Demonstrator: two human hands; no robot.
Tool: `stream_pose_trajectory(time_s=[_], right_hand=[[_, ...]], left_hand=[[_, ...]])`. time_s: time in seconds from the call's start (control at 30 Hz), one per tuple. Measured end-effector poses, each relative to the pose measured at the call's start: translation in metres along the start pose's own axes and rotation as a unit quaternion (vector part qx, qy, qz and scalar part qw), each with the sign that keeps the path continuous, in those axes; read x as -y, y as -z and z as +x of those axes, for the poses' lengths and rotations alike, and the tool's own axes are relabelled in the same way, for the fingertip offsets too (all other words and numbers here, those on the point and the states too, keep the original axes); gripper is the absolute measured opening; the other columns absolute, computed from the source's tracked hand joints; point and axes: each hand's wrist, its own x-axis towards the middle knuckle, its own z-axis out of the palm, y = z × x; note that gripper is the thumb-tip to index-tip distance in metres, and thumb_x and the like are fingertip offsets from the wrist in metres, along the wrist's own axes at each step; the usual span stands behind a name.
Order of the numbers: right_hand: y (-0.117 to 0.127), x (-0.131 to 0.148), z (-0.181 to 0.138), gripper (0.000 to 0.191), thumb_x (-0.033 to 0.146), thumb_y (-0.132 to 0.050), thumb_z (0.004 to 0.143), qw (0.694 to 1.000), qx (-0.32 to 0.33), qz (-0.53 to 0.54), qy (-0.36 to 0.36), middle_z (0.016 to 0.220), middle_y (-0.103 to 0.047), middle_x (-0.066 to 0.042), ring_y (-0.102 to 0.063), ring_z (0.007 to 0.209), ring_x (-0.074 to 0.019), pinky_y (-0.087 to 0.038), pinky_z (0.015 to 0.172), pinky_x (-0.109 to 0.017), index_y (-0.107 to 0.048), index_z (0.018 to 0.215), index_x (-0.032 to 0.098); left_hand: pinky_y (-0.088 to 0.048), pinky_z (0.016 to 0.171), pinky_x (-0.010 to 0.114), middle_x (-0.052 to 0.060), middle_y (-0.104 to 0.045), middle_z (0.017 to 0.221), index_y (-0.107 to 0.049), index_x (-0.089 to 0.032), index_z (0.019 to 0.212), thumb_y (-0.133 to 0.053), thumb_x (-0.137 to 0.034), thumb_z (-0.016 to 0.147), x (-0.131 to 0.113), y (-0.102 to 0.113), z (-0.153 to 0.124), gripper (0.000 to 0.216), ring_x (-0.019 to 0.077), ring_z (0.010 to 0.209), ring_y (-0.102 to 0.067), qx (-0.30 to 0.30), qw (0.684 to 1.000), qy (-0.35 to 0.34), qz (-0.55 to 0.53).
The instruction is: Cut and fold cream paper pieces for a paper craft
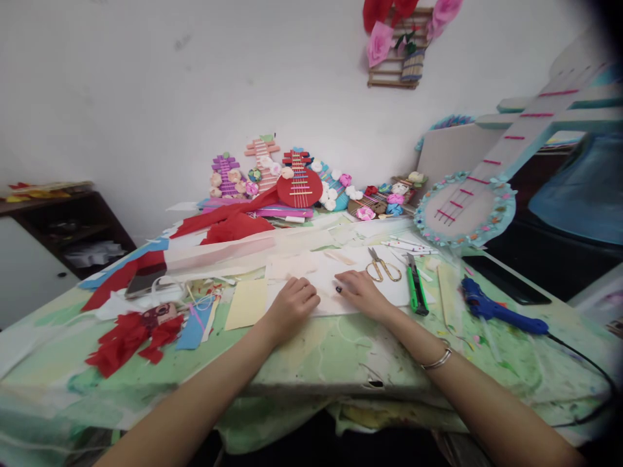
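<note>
My left hand [294,305] rests on white paper [335,306] with its fingers curled in; nothing sticks out of it, and its palm is hidden. Beside it my right hand [363,293] lies low over the same sheet, fingers stretched out and slightly bent. A small dark spot or object shows by the right thumb, too small to name. Gold-handled scissors [384,271] lie just beyond the right hand. To its right is a green utility knife [417,288]. A pale yellow paper piece [246,303] lies left of my left hand.
A blue glue gun [501,310] and a black phone [506,279] lie on the right. Red crepe paper [121,340] and blue strips [195,327] sit left. Several decorated paper instruments, including a red one [299,186], line the wall; a large pale one [470,204] leans at right.
</note>
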Motion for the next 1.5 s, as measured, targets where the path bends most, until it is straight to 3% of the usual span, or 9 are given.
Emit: stream_pose_trajectory(time_s=[0.23,0.43,0.6,0.67,0.87,0.97,1.13,1.37,1.5], right_hand=[[0.006,-0.004,-0.001,0.027,0.034,-0.042,0.088,0.989,0.040,0.138,0.020,0.100,-0.063,-0.006,-0.052,0.096,-0.0206,-0.038,0.085,-0.036,-0.063,0.097,0.019],[0.010,-0.001,0.001,0.027,0.041,-0.056,0.076,0.938,0.118,0.324,-0.048,0.062,-0.056,0.002,-0.047,0.055,-0.0112,-0.034,0.050,-0.022,-0.059,0.077,0.015],[0.024,-0.011,0.005,0.016,0.030,-0.055,0.073,0.974,-0.076,0.184,-0.104,0.063,-0.056,-0.001,-0.050,0.066,-0.0159,-0.035,0.059,-0.025,-0.059,0.066,0.016],[0.029,-0.018,0.006,0.015,0.028,-0.055,0.072,0.973,-0.079,0.183,-0.113,0.062,-0.057,-0.002,-0.051,0.067,-0.0173,-0.035,0.060,-0.026,-0.061,0.066,0.016],[0.033,-0.014,0.003,0.021,0.034,-0.056,0.071,0.958,0.021,0.271,-0.093,0.066,-0.062,-0.002,-0.055,0.060,-0.0147,-0.038,0.054,-0.024,-0.064,0.072,0.014],[0.033,0.000,0.000,0.027,0.037,-0.057,0.074,0.910,0.070,0.400,-0.084,0.084,-0.066,-0.005,-0.058,0.066,-0.0139,-0.041,0.055,-0.023,-0.064,0.086,0.014],[0.018,0.005,0.000,0.019,0.032,-0.059,0.072,0.890,0.101,0.427,-0.124,0.051,-0.055,0.002,-0.047,0.043,-0.0074,-0.032,0.043,-0.018,-0.056,0.069,0.014],[0.007,0.001,0.003,0.025,0.029,-0.058,0.071,0.900,0.126,0.394,-0.140,0.042,-0.048,0.008,-0.037,0.034,-0.0061,-0.025,0.036,-0.017,-0.053,0.091,0.015],[0.010,0.000,0.003,0.031,0.028,-0.060,0.069,0.901,0.136,0.386,-0.143,0.041,-0.044,0.010,-0.034,0.034,-0.0053,-0.023,0.036,-0.017,-0.053,0.096,0.015]], left_hand=[[-0.038,0.073,0.035,0.006,-0.062,0.084,-0.057,-0.017,0.079,-0.042,-0.010,0.088,-0.006,0.006,-0.002,0.019,0.0185,0.083,-0.052,-0.094,0.988,-0.091,0.079],[-0.038,0.075,0.036,0.005,-0.063,0.090,-0.056,-0.023,0.092,-0.041,-0.012,0.088,-0.008,0.005,-0.007,0.019,0.0179,0.087,-0.056,-0.093,0.991,-0.068,0.066],[-0.038,0.085,0.042,0.009,-0.060,0.100,-0.052,-0.021,0.103,-0.044,-0.007,0.085,-0.007,0.000,-0.004,0.025,0.0217,0.098,-0.051,-0.107,0.990,0.011,0.088],[-0.038,0.086,0.043,0.011,-0.057,0.105,-0.050,-0.019,0.104,-0.043,-0.004,0.083,-0.006,-0.002,-0.003,0.027,0.0236,0.102,-0.048,-0.112,0.989,0.049,0.079],[-0.039,0.091,0.048,0.015,-0.033,0.130,-0.040,-0.020,0.113,-0.045,-0.004,0.079,-0.004,-0.010,0.000,0.039,0.0272,0.120,-0.037,-0.103,0.983,0.138,-0.060],[-0.044,0.087,0.046,0.020,-0.018,0.138,-0.027,-0.018,0.123,-0.053,-0.008,0.073,-0.003,-0.011,0.001,0.057,0.0290,0.123,-0.034,-0.090,0.961,0.193,-0.179],[-0.045,0.089,0.043,0.019,-0.017,0.140,-0.018,-0.020,0.131,-0.060,-0.010,0.068,-0.006,-0.008,0.002,0.076,0.0279,0.122,-0.037,-0.077,0.943,0.157,-0.284],[-0.052,0.075,0.031,0.012,-0.025,0.136,-0.041,-0.025,0.123,-0.052,0.000,0.071,-0.010,-0.008,0.005,0.058,0.0166,0.095,-0.054,-0.040,0.929,0.166,-0.329],[-0.045,0.089,0.037,0.010,-0.035,0.131,-0.058,-0.020,0.101,-0.055,0.000,0.067,-0.007,-0.007,0.004,0.040,0.0231,0.110,-0.048,-0.050,0.933,0.179,-0.309]])
